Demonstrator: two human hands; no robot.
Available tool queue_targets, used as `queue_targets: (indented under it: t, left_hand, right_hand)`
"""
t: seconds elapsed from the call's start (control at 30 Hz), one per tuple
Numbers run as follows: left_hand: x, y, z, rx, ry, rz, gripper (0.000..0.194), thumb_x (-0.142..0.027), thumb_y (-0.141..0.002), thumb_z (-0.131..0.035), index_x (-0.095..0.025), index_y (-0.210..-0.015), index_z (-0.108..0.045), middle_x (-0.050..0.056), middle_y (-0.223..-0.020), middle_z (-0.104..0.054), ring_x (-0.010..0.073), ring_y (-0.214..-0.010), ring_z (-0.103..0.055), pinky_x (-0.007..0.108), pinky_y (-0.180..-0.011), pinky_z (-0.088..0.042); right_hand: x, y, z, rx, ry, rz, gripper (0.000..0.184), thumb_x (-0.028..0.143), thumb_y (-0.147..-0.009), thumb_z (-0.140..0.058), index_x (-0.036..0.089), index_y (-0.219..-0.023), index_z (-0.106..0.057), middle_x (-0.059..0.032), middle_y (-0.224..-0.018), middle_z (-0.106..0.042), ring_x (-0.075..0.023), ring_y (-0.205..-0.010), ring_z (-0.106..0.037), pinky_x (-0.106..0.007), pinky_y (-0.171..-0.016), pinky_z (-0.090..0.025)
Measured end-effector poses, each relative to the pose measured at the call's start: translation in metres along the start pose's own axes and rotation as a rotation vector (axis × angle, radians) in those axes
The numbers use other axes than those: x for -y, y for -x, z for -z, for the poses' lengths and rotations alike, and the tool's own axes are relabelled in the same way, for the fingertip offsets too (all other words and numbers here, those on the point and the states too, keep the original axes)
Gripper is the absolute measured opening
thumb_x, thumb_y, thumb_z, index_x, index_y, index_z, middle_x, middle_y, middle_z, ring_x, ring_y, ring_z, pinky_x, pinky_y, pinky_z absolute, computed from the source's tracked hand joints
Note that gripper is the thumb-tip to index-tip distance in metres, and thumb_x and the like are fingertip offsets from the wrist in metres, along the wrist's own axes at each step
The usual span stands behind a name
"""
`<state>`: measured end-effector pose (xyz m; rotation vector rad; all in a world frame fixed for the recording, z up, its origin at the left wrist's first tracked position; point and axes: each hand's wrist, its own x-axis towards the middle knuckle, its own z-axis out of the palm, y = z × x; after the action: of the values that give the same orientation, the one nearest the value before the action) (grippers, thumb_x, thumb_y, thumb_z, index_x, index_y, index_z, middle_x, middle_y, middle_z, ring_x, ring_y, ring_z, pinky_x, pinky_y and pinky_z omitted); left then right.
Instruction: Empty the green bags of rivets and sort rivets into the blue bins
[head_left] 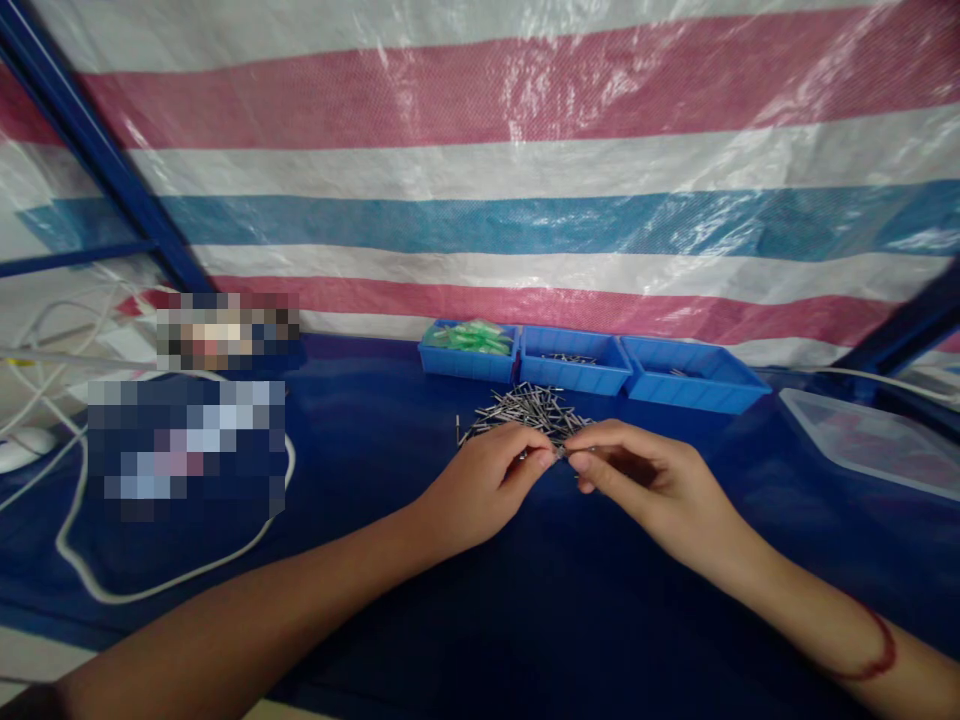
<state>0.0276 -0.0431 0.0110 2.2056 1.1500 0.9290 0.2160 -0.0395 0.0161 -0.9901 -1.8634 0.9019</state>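
Observation:
My left hand (pixel 487 478) is closed in a pinch, with thumb and forefinger meeting on a small silvery metal piece (pixel 559 453). From the other side, my right hand (pixel 660 487) pinches at the same spot, its fingertips almost touching the left ones. The piece is too small, and too covered by fingers, to tell its exact kind. Just beyond both hands lies a loose pile of thin metal pins (pixel 529 405), rivet-like or nail-like, spread on the dark blue table (pixel 480 620).
Three blue bins stand in a row behind the pile: one with green-and-clear packets (pixel 472 337), a middle bin (pixel 577 378) with some pins, and a right bin (pixel 694 392) with a few. A clear plastic lid (pixel 877 440) lies right. A white cable (pixel 112 598) loops left.

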Motion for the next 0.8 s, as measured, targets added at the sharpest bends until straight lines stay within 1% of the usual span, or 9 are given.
queue_targets:
  t: [0.2, 0.27, 0.4, 0.5, 0.6, 0.8]
  left_hand:
    - [-0.0006, 0.0017, -0.0023, 0.005, 0.015, -0.022, 0.020, -0.024, -0.093, -0.043, -0.016, -0.088, -0.060, 0.002, -0.081, -0.063, 0.0132, -0.075, -0.057, 0.026, -0.071, -0.043]
    - [-0.0013, 0.0023, -0.0018, 0.000, 0.012, -0.056, 0.018, -0.023, -0.092, -0.043, -0.016, -0.091, -0.061, 0.002, -0.083, -0.064, 0.0136, -0.078, -0.058, 0.026, -0.073, -0.043]
    - [-0.0046, 0.0034, -0.0014, -0.015, 0.034, -0.129, 0.015, -0.024, -0.089, -0.050, -0.017, -0.098, -0.060, 0.002, -0.087, -0.065, 0.0136, -0.081, -0.059, 0.026, -0.075, -0.044]
    - [-0.0064, 0.0032, -0.0021, -0.020, 0.051, -0.114, 0.015, -0.025, -0.090, -0.050, -0.017, -0.094, -0.061, 0.001, -0.083, -0.065, 0.0123, -0.076, -0.059, 0.025, -0.073, -0.044]
    - [-0.0065, 0.0026, -0.0030, -0.029, 0.069, -0.084, 0.015, -0.026, -0.091, -0.049, -0.017, -0.092, -0.061, 0.001, -0.083, -0.065, 0.0124, -0.075, -0.059, 0.025, -0.072, -0.045]
    - [-0.0056, 0.0027, -0.0041, -0.072, 0.097, -0.078, 0.009, -0.022, -0.088, -0.054, -0.017, -0.090, -0.061, 0.000, -0.083, -0.066, 0.0112, -0.075, -0.060, 0.023, -0.070, -0.045]
  right_hand:
    - [-0.0001, -0.0010, -0.0021, -0.072, -0.080, -0.045, 0.018, 0.036, -0.074, -0.068, 0.020, -0.082, -0.067, 0.0004, -0.057, -0.064, -0.0124, -0.052, -0.061, -0.024, -0.049, -0.048]
    - [-0.0001, -0.0014, -0.0027, -0.072, -0.099, -0.042, 0.016, 0.035, -0.074, -0.068, 0.020, -0.079, -0.068, 0.0003, -0.059, -0.064, -0.0115, -0.053, -0.060, -0.023, -0.050, -0.048]
    - [0.0032, -0.0008, -0.0037, -0.069, -0.117, -0.033, 0.014, 0.033, -0.073, -0.070, 0.020, -0.077, -0.069, -0.0002, -0.062, -0.065, -0.0116, -0.055, -0.059, -0.024, -0.052, -0.048]
    - [0.0061, 0.0000, -0.0039, -0.081, -0.097, -0.028, 0.014, 0.033, -0.072, -0.070, 0.019, -0.075, -0.069, -0.0007, -0.063, -0.065, -0.0119, -0.056, -0.058, -0.024, -0.052, -0.048]
    - [0.0069, 0.0005, -0.0039, -0.092, -0.081, -0.016, 0.013, 0.032, -0.072, -0.070, 0.020, -0.076, -0.069, -0.0007, -0.064, -0.064, -0.0118, -0.057, -0.058, -0.024, -0.053, -0.048]
    - [0.0032, 0.0021, -0.0033, -0.083, -0.049, 0.025, 0.012, 0.030, -0.075, -0.067, 0.020, -0.080, -0.070, -0.0013, -0.067, -0.064, -0.0113, -0.059, -0.057, -0.023, -0.054, -0.047]
